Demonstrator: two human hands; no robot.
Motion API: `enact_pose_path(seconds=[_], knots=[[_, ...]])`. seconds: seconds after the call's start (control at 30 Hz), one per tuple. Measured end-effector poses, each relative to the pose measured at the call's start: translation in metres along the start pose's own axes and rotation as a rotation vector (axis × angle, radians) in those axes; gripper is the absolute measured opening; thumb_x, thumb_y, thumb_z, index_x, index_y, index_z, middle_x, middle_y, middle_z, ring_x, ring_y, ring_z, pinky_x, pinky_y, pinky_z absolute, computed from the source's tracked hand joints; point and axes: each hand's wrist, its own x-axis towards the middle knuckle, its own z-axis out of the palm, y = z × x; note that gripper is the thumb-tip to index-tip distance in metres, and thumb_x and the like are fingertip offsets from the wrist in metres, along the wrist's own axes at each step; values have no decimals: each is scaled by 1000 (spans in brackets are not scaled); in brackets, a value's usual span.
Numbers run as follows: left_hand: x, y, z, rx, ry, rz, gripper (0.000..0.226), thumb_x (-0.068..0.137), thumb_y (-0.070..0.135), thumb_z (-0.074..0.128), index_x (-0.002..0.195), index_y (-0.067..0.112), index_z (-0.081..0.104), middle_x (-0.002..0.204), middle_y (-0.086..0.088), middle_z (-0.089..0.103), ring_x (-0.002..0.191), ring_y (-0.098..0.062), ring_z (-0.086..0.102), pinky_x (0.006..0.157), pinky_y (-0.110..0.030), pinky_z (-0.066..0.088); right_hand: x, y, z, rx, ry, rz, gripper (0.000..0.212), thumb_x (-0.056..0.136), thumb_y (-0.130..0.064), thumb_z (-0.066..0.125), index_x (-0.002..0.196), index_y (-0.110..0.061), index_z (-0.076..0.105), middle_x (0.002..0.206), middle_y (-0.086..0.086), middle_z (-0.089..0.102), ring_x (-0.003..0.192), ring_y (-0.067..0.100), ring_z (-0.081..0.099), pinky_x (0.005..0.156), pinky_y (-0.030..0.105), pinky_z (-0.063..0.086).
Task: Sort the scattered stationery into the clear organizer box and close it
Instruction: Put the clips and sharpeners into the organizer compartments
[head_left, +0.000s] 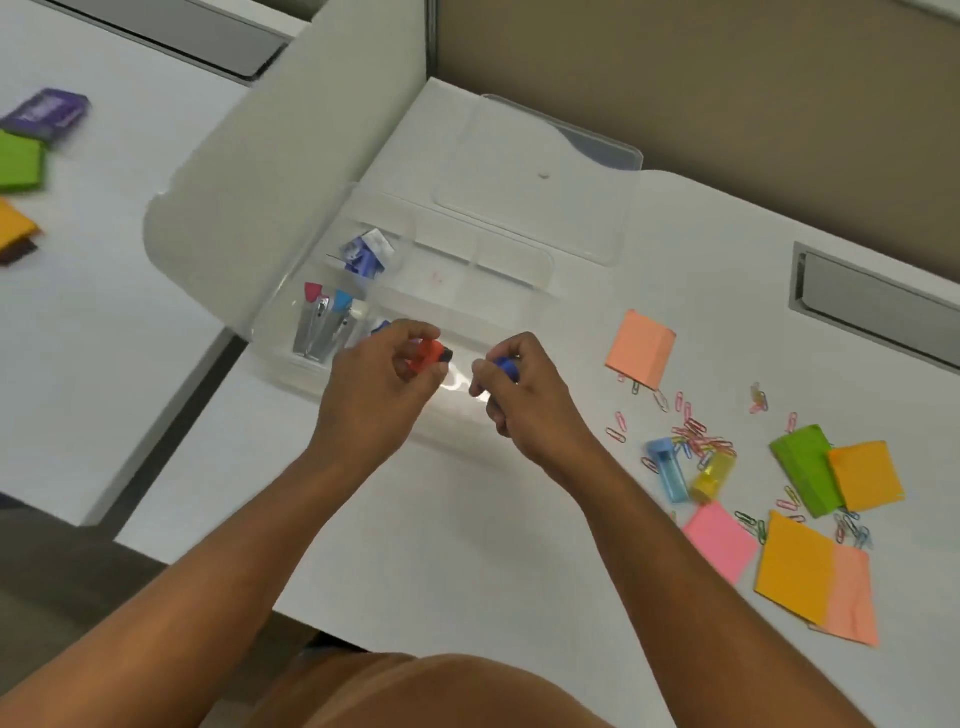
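Note:
The clear organizer box (498, 270) lies open on the white desk, its lid (535, 171) folded back toward the wall. Its left compartments hold several staplers (324, 322) and small blue packets (366, 252). My left hand (379, 384) hovers over the box's front edge and grips a small red object with a black end (428, 353). Beside it, my right hand (519, 395) pinches a small blue object (506, 366). Scattered to the right are coloured paper clips (696, 436), a blue sharpener (667, 467), a yellow sharpener (714, 475) and several sticky-note pads (641, 348).
A white divider panel (291, 171) rises just left of the box. Beyond it, another desk carries a purple box (47, 114) and green and orange pads (18, 163). A grey cable slot (878, 306) is set in the desk at the right.

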Motion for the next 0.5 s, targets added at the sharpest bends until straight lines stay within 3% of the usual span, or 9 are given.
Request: enact_pose_path(seconds=[0.07,0.17,0.23,0.33,0.43,0.5], knots=[[15,-12,-18,149,33,31,30,93,31,75,122,27,69,105,4,75,86,-5,69,83,-25,58,10,-9,23,-166,-18,-76,20,100,-39,61,104,-22,51,90,2,72,60,8,53,58,23,45],[35,-26,-33,276,-67,31,33,94,33,74,126,26,67,114,-2,76,97,-19,72,90,-35,58,23,-19,49,-382,-34,-140,31,96,-53,61,103,-24,51,87,-3,71,69,6,61,60,17,46],[42,-34,-40,267,-91,57,31,96,32,72,126,27,68,113,0,76,97,-17,72,86,-26,55,29,-24,60,-463,5,-149,36,94,-58,60,105,-25,53,89,-1,70,77,15,65,63,24,49],[48,-45,-50,217,-60,95,26,97,27,72,123,28,70,114,4,72,88,-8,69,75,-12,48,35,-28,69,-541,109,-183,37,93,-61,60,101,-25,55,82,-6,64,70,12,60,65,29,51],[49,-55,-60,201,-21,151,26,95,30,73,121,30,71,115,3,60,87,-13,68,80,-31,56,44,-36,77,-676,157,-230,39,95,-63,55,101,-25,54,80,-5,62,70,14,58,65,33,51],[48,-57,-63,207,-45,157,30,92,33,76,121,30,72,110,3,63,79,-10,64,79,-32,55,54,-42,83,-770,171,-239,43,96,-66,50,105,-23,54,84,-2,64,74,19,61,66,36,53]])
